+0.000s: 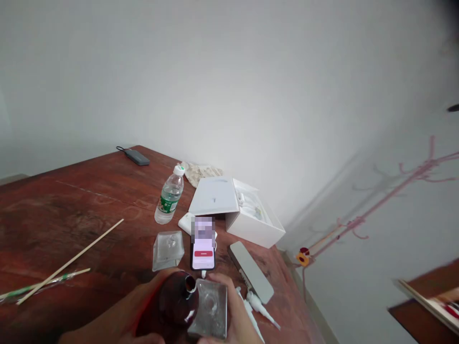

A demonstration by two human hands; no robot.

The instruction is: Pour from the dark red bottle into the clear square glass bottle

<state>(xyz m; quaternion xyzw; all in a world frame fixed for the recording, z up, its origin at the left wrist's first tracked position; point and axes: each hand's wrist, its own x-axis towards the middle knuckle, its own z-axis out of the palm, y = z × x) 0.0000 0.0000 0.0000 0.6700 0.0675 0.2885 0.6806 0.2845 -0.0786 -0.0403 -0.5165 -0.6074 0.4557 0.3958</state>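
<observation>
My left hand (111,310) is wrapped round a dark red-brown bottle (175,303) at the bottom of the view. The bottle's narrow neck shows an uncapped mouth, tilted toward the right. Beside it, my right hand (238,310) grips a clear, square-sided container (213,308), its fingers along the right side. Bottle and container are close together; whether they touch, I cannot tell. Just beyond the bottle, a second clear square container (168,251) rests on the table. A lit phone (203,251) with a cable plugged in stands past my hands.
On the wooden table (82,205) are a capped water bottle (170,196), chopsticks (77,255), an opened white box (254,224), a long pale device (251,272), white cables (260,306) and a grey device (136,156). A pink coat rack (376,200) stands right.
</observation>
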